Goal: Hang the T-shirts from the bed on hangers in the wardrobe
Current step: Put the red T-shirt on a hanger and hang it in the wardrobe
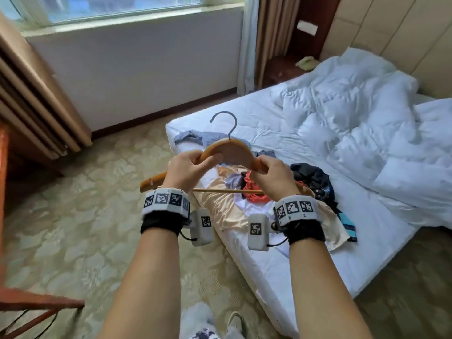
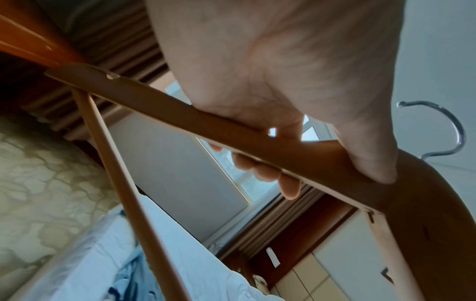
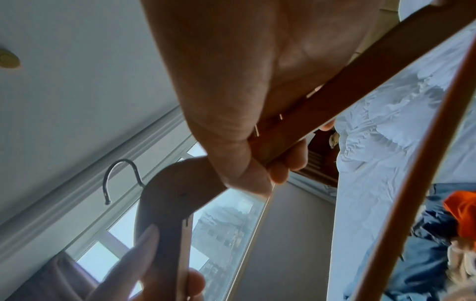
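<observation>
Gripping a bare wooden hanger [image 1: 227,152] in my left hand [image 1: 186,171] and right hand [image 1: 271,176], I see the shirts [image 1: 254,189] on the bed [image 1: 305,260] near me, none hung yet.

Nothing I can read here. The white bands [image 1: 166,201] on my wrists and the small boxes [image 1: 258,228] hanging from them carry only black-and-white square code patterns; tiny marks along the band edges are too small to make out.

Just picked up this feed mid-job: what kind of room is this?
Probably a hotel bedroom: an unmade bed with a white duvet, a phone on the nightstand, heavy curtains by the window.
</observation>
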A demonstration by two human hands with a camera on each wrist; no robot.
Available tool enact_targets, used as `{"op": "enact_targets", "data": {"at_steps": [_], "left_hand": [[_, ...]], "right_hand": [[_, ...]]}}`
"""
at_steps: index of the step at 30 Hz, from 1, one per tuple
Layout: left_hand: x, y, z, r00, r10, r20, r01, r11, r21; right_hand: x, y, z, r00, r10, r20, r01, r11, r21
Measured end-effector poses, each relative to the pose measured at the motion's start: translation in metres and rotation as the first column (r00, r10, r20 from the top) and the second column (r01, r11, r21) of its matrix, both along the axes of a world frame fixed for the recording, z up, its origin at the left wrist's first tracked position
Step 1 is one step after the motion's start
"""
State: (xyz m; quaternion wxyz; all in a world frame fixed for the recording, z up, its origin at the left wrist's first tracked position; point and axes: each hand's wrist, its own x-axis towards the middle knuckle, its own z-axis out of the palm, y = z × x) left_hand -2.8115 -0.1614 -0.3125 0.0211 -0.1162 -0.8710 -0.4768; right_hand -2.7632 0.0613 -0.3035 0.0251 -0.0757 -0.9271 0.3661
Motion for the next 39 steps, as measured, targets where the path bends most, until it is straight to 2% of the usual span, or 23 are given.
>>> {"op": "enact_targets", "data": {"at_steps": [8, 12, 17, 22, 24, 26, 29, 31, 33, 34, 35, 36, 37, 39], "left_hand": [[-0.162, 0.070, -0.013, 0.984, -0.176, 0.019, 0.176, 0.984, 0.015], [-0.248, 0.103, -0.023, 0.953, -0.302, 0.037, 0.302, 0.953, 0.007], [-0.324, 0.148, -0.039, 0.905, -0.415, 0.095, 0.421, 0.906, -0.050], [-0.367, 0.198, -0.059, 0.839, -0.520, 0.160, 0.540, 0.832, -0.129], [-0.376, 0.219, -0.065, 0.804, -0.568, 0.177, 0.594, 0.782, -0.189], [-0.384, 0.241, -0.072, 0.786, -0.588, 0.188, 0.618, 0.751, -0.235], [-0.394, 0.271, -0.088, 0.719, -0.642, 0.268, 0.694, 0.684, -0.224], [-0.401, 0.287, -0.105, 0.699, -0.634, 0.331, 0.713, 0.657, -0.245], [-0.404, 0.290, -0.119, 0.700, -0.592, 0.399, 0.706, 0.657, -0.265], [-0.410, 0.311, -0.130, 0.694, -0.566, 0.446, 0.706, 0.658, -0.264], [-0.411, 0.308, -0.136, 0.680, -0.547, 0.488, 0.701, 0.679, -0.217], [-0.411, 0.310, -0.144, 0.635, -0.529, 0.563, 0.705, 0.695, -0.142], [-0.410, 0.305, -0.149, 0.552, -0.493, 0.672, 0.692, 0.721, -0.039], [-0.408, 0.313, -0.171, 0.330, -0.344, 0.879, 0.603, 0.794, 0.085]], "right_hand": [[-0.124, 0.063, -0.014, 0.990, -0.142, 0.006, 0.142, 0.990, -0.022], [-0.191, 0.086, -0.023, 0.976, -0.212, 0.052, 0.214, 0.976, -0.040], [-0.255, 0.107, -0.041, 0.942, -0.319, 0.099, 0.333, 0.923, -0.194], [-0.284, 0.138, -0.062, 0.915, -0.373, 0.155, 0.404, 0.839, -0.365], [-0.291, 0.149, -0.073, 0.900, -0.400, 0.172, 0.432, 0.770, -0.469], [-0.295, 0.161, -0.086, 0.878, -0.443, 0.183, 0.471, 0.723, -0.506], [-0.294, 0.184, -0.111, 0.844, -0.493, 0.211, 0.530, 0.704, -0.473], [-0.294, 0.202, -0.130, 0.822, -0.519, 0.235, 0.567, 0.705, -0.425], [-0.289, 0.212, -0.145, 0.794, -0.544, 0.273, 0.608, 0.707, -0.361], [-0.291, 0.236, -0.160, 0.770, -0.552, 0.320, 0.638, 0.683, -0.356], [-0.289, 0.239, -0.166, 0.753, -0.554, 0.354, 0.655, 0.682, -0.326], [-0.286, 0.245, -0.172, 0.730, -0.554, 0.400, 0.676, 0.670, -0.305], [-0.284, 0.246, -0.177, 0.717, -0.556, 0.420, 0.687, 0.664, -0.294], [-0.286, 0.263, -0.194, 0.699, -0.554, 0.451, 0.705, 0.639, -0.308]]}}
